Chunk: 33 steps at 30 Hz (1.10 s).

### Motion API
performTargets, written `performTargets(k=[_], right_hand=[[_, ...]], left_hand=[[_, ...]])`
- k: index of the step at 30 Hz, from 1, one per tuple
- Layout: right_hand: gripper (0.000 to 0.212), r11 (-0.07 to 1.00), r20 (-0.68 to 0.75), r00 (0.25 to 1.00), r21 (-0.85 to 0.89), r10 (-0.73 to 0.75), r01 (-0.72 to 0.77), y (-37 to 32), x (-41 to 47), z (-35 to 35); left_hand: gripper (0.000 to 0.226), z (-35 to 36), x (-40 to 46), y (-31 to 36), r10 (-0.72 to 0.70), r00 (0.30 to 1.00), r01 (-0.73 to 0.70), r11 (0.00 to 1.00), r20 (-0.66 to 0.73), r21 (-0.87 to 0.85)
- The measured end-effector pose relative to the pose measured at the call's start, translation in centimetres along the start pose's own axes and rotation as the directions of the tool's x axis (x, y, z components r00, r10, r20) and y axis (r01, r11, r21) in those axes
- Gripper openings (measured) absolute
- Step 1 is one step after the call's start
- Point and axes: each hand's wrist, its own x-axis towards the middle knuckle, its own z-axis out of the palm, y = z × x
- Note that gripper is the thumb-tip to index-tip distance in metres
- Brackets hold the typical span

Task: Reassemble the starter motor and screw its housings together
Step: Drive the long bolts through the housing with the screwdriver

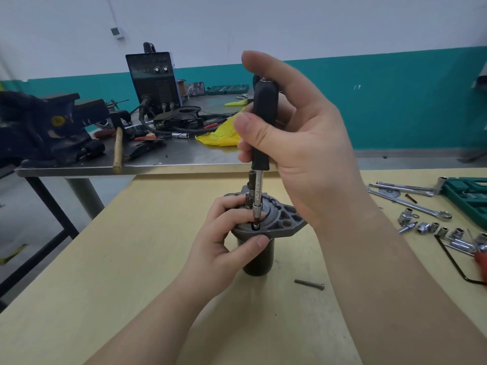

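The dark grey starter motor (283,222) stands upright on the wooden table (131,272), its flanged housing on top and a toothed shaft sticking up. My left hand (226,238) grips the flange and body from the left, thumb across the front. My right hand (297,143) holds the black handle of a screwdriver (263,122) above the motor. Its chrome shaft points straight down, and the tip sits in a bolt head (255,227) at the front of the flange. A loose long bolt (309,283) lies on the table to the right of the motor.
Sockets (432,227), a combination wrench (411,205), extension bars and a green tool case (469,198) lie at the right edge. Behind stands a steel bench (184,156) with a vise (44,127), a welder (154,80), a hammer (118,147) and a yellow rag (221,135).
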Motion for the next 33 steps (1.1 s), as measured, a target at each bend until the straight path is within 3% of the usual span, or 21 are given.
performTargets(k=[3,8,11,14,21,27,30,33], right_hand=[[0.047,1.0,-0.015,1.0,-0.007,0.003,-0.003,0.1,0.1,0.2],[0.04,0.979,0.033,0.994,0.175,0.102,-0.106,-0.1,0.2,-0.5],[0.037,0.983,0.04,0.996,0.165,0.078,-0.083,0.0,-0.1,-0.3],[0.03,0.996,-0.012,0.999,0.086,0.036,-0.035,0.0,-0.1,0.2],[0.034,0.958,-0.187,0.97,-0.269,-0.156,0.102,0.2,0.0,1.0],[0.031,0.998,-0.012,0.998,0.0,0.058,-0.058,-0.2,-0.2,0.4],[0.034,0.999,0.064,0.997,-0.026,0.046,-0.044,-0.4,-0.2,-0.1],[0.045,0.999,0.055,0.997,-0.016,0.048,-0.047,-0.1,-0.1,0.0]], left_hand=[[0.03,-0.1,0.1,0.0,0.002,1.0,-0.002,1.0,0.003,0.001],[0.03,0.0,0.2,0.0,-0.011,1.0,0.011,1.0,-0.001,0.002],[0.029,0.0,0.1,0.1,-0.023,1.0,0.023,1.0,-0.003,-0.009],[0.029,0.0,0.0,0.2,-0.02,1.0,0.02,1.0,-0.007,-0.011],[0.03,0.0,0.0,0.1,-0.013,1.0,0.013,1.0,-0.007,-0.014],[0.03,-0.1,0.0,0.1,-0.029,1.0,0.029,1.0,0.0,-0.004],[0.03,0.0,0.0,0.2,-0.031,1.0,0.031,1.0,-0.002,0.001],[0.03,-0.1,-0.1,0.2,-0.026,1.0,0.026,1.0,-0.003,-0.004]])
